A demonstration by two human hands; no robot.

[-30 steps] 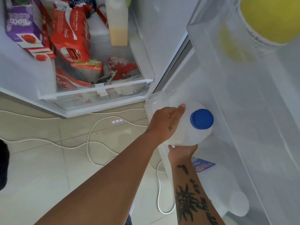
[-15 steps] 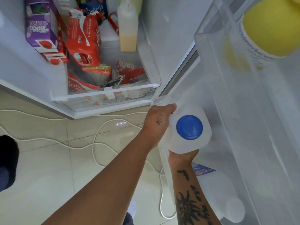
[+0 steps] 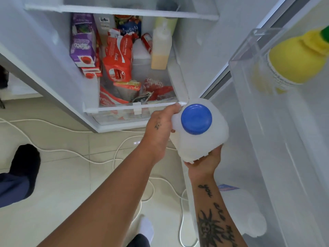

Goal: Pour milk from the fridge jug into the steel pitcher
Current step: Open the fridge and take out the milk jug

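Milk jug (image 3: 199, 139): white translucent plastic w/ blue screw cap (image 3: 196, 119), cap on, held upright in front of the open fridge, btwn fridge body and door. Left hand (image 3: 160, 127) wraps the handle side; right hand (image 3: 204, 160) cups the base from below, fingers hidden under it. 1 jug held; 2nd white jug (image 3: 243, 211) low in the door shelf, blurred. 1 yellow bottle (image 3: 293, 57) in the door, cut off.

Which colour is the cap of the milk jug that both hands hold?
Blue. The cap of the milk jug shows clearly in the head view.
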